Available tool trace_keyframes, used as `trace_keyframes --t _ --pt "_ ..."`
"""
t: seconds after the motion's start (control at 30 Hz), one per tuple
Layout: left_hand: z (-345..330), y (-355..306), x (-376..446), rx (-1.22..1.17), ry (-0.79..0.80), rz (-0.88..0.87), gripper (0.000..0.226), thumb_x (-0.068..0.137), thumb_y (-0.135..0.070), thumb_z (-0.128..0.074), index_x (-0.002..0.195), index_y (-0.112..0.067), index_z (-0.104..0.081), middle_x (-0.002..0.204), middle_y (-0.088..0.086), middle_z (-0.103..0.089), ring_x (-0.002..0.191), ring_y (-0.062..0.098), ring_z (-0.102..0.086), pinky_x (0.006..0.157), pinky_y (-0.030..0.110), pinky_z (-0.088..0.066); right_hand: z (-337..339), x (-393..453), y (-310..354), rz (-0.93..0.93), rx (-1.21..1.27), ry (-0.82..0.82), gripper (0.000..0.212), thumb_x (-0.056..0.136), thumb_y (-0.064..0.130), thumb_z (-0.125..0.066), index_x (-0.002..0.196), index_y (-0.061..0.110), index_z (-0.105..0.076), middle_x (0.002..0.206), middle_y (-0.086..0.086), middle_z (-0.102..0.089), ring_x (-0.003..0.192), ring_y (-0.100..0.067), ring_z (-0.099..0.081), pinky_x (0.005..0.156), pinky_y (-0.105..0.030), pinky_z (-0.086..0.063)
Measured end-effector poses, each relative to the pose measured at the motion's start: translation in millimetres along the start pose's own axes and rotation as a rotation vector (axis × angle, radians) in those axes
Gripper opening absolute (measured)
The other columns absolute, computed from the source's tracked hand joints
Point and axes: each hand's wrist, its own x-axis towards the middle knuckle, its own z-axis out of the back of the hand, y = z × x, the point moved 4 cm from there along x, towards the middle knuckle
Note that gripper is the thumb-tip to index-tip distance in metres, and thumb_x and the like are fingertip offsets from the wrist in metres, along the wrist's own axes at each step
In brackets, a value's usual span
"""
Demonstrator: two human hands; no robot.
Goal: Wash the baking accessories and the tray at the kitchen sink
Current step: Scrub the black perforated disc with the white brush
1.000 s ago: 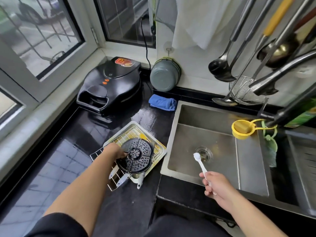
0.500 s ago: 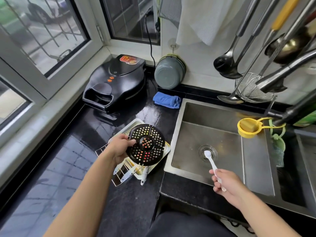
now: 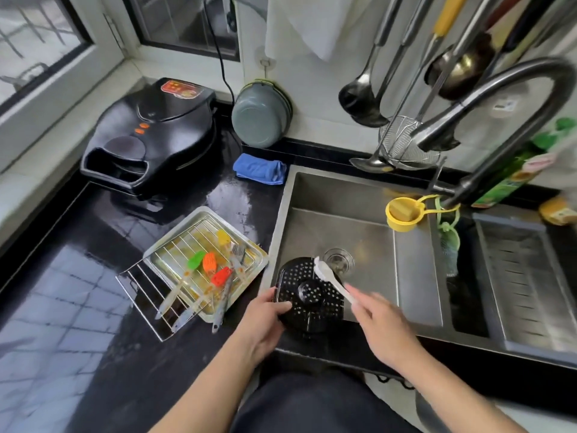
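Perforated black plate (image 3: 307,296), rigid, light, likely slick once wet; best gripped at the rim. Held at its left edge by left hand (image 3: 265,320) over the sink (image 3: 368,235); right hand (image 3: 379,326) pinching white brush (image 3: 331,278) against it. Earlier lifted above the baking tray (image 3: 215,214), now moved sinkward.

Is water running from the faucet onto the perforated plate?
No: the faucet spout shows no stream, and the perforated plate sits at the sink's near left corner.

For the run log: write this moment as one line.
left hand: grips round black perforated plate | right hand: holds white brush on plate | place: over steel sink
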Motion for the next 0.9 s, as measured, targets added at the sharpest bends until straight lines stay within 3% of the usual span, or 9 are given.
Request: trace_keyframes --t 0.07,0.2,0.3,0.37,0.47,0.6,0.73,0.83,0.9 --pt "-7 -1 -4 -0.065 0.023 -0.018 0.035 0.096 0.015 -0.043 0.122 0.004 -0.063 0.119 0.030 -0.069 0.104 0.039 -0.069 0.102 0.056 -0.052 -5 -3 16 0.091 -0.078 0.023 0.047 0.109 0.032 -0.037 0.148 0.056 -0.028 0.089 0.010 -0.044 0.077 -0.010 -0.047 0.064 -0.023 -0.038" --pt "-14 -8 -6 -0.068 0.063 -0.059 0.032 0.099 0.010 -0.043 0.124 0.004 -0.062 0.120 0.030 -0.069 0.107 0.039 -0.069 0.101 0.054 -0.052 -8 7 36 0.197 -0.264 -0.059 0.048 0.109 0.031 -0.037 0.153 0.049 -0.032 0.090 0.014 -0.039 0.072 -0.013 -0.047 0.058 -0.021 -0.035" --pt "-16 -14 -6 -0.043 0.092 -0.110 0.030 0.101 0.008 -0.043 0.124 0.006 -0.063 0.120 0.031 -0.068 0.110 0.041 -0.068 0.105 0.056 -0.050 -17 5 45 0.309 -0.397 -0.009 0.049 0.108 0.032 -0.038 0.154 0.047 -0.033 0.090 0.007 -0.042 0.063 -0.019 -0.049 0.059 -0.033 -0.045" --pt "-16 -17 -10 0.011 0.101 -0.156 0.028 0.101 0.007 -0.045 0.122 0.007 -0.063 0.118 0.032 -0.068 0.108 0.041 -0.069 0.103 0.055 -0.052 -15 8 49 0.365 -0.459 -0.024 0.049 0.106 0.030 -0.043 0.153 0.044 -0.037 0.084 0.006 -0.040 0.052 -0.014 -0.038 0.049 -0.029 -0.037" --pt "-16 -19 -15 0.092 0.113 -0.194 0.025 0.102 0.004 -0.048 0.122 0.005 -0.063 0.117 0.029 -0.070 0.110 0.040 -0.068 0.101 0.055 -0.053 3 22 50 0.259 -0.430 -0.142 0.050 0.105 0.026 -0.047 0.152 0.040 -0.040 0.080 0.005 -0.039 0.049 -0.012 -0.031 0.046 -0.020 -0.021" --pt "-18 -21 -20 0.102 0.106 -0.243 0.027 0.102 0.006 -0.046 0.121 0.003 -0.065 0.114 0.028 -0.071 0.109 0.042 -0.069 0.098 0.053 -0.055 -15 8 63 0.393 -0.437 -0.013 0.050 0.103 0.030 -0.047 0.150 0.045 -0.039 0.080 0.007 -0.033 0.057 -0.025 -0.051 0.053 -0.042 -0.048" --pt "-17 -23 -18 0.106 0.061 -0.261 0.026 0.102 0.005 -0.048 0.120 0.001 -0.066 0.113 0.026 -0.072 0.109 0.041 -0.069 0.089 0.047 -0.059 3 29 56 0.211 -0.369 -0.129 0.049 0.105 0.029 -0.041 0.152 0.042 -0.039 0.084 0.005 -0.044 0.068 -0.023 -0.053 0.062 -0.039 -0.048" --pt "-14 -25 -20 0.075 0.083 -0.273 0.029 0.101 0.006 -0.047 0.120 0.000 -0.067 0.113 0.027 -0.072 0.105 0.039 -0.071 0.086 0.045 -0.060 -9 9 78 0.390 -0.392 -0.013 0.047 0.103 0.031 -0.045 0.148 0.042 -0.044 0.082 0.008 -0.041 0.064 -0.027 -0.057 0.058 -0.041 -0.050" --pt "-12 -26 -18 0.058 0.087 -0.283 0.028 0.100 0.006 -0.048 0.122 0.002 -0.065 0.115 0.028 -0.071 0.105 0.038 -0.071 0.085 0.044 -0.060 -7 12 77 0.355 -0.410 -0.067 0.046 0.102 0.030 -0.046 0.147 0.042 -0.047 0.082 0.007 -0.042 0.066 -0.027 -0.058 0.058 -0.040 -0.049"
